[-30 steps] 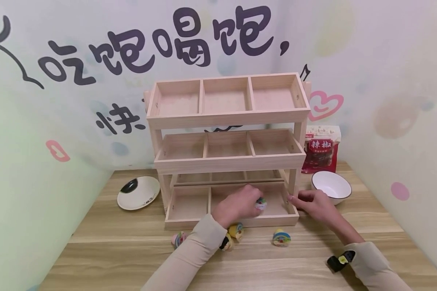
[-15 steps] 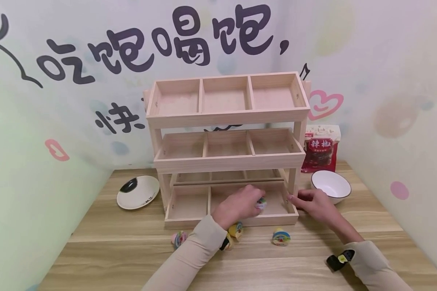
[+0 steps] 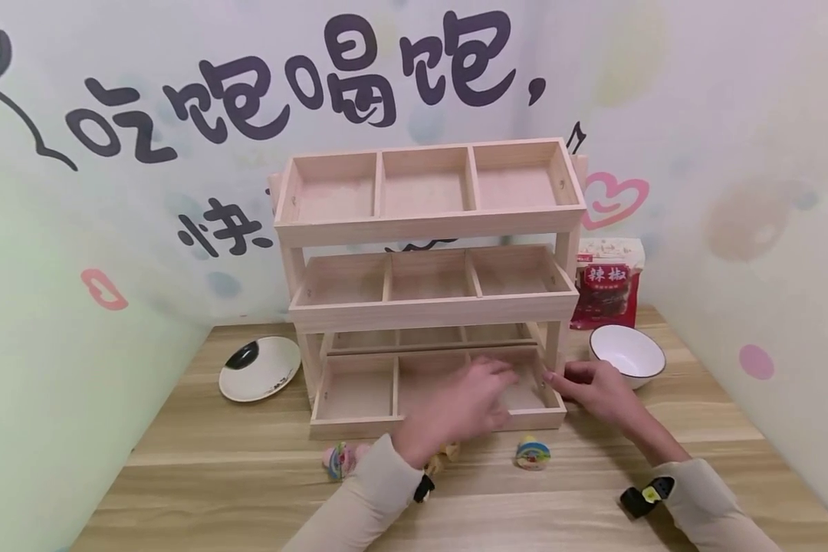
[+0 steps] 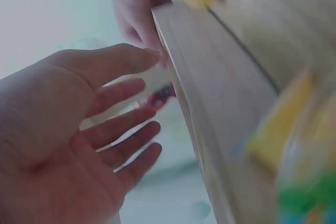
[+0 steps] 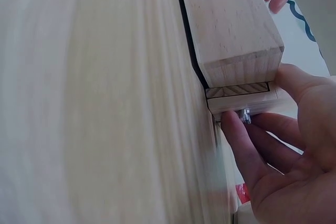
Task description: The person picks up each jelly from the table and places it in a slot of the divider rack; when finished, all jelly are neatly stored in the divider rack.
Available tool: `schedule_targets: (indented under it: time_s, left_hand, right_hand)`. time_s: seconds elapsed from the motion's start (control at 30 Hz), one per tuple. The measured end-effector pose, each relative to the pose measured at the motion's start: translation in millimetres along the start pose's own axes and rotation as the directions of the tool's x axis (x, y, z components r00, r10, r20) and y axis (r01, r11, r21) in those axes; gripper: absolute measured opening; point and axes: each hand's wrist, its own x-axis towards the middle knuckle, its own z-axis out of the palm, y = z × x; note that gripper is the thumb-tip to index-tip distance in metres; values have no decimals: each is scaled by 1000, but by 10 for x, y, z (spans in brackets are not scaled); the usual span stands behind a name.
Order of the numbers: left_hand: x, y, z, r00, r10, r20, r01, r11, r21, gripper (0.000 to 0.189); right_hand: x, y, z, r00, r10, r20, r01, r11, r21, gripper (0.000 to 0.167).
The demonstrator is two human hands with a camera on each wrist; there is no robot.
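My left hand (image 3: 465, 402), blurred, hovers over the front of the rack's lowest tray. The left wrist view shows the palm and spread fingers holding nothing. My right hand (image 3: 603, 395) grips the right end of that tray, thumb at its rim and fingers against the outer side near a metal bolt (image 5: 245, 116). The three-tier wooden rack (image 3: 428, 313) has trays split into compartments. On the table before it lie small jelly cups: one (image 3: 533, 454) to the right, a pink one (image 3: 336, 461) to the left, yellowish ones (image 3: 448, 454) partly hidden by the left arm.
A white plate with a black patch (image 3: 265, 372) lies left of the rack. To its right stand a white bowl (image 3: 628, 353) and a red food pouch (image 3: 607, 287). Walls with painted lettering close in the table (image 3: 200, 491).
The left hand, earlier holding a jelly cup inside the lowest tray, has let it go, spread its fingers and drawn back towards the front edge. My right hand has stayed in place.
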Motion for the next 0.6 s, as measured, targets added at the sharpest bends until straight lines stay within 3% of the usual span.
schedule_targets:
  time_s: [0.1,0.23,0.4,0.6]
  left_hand:
    - [-116,116,64,996,87,-28,-88,995,-50,49]
    - [-227,247,205,978,199,-62,-201,979,-28,40]
    - [-299,309,365,972,230,-53,-233,971,-59,37]
    - [-316,244,482,967,249,-52,-253,962,-104,41]
  right_hand:
    - [-6,-6,3,1000,7,-5,-7,1000,2,52]
    - [-26,4,-11,1000,15,-9,-15,1000,-12,52]
    - [-35,9,-19,1000,4,-12,-5,1000,-24,55]
    - [-25,-28,-3,1000,-9,-12,8,1000,-23,49]
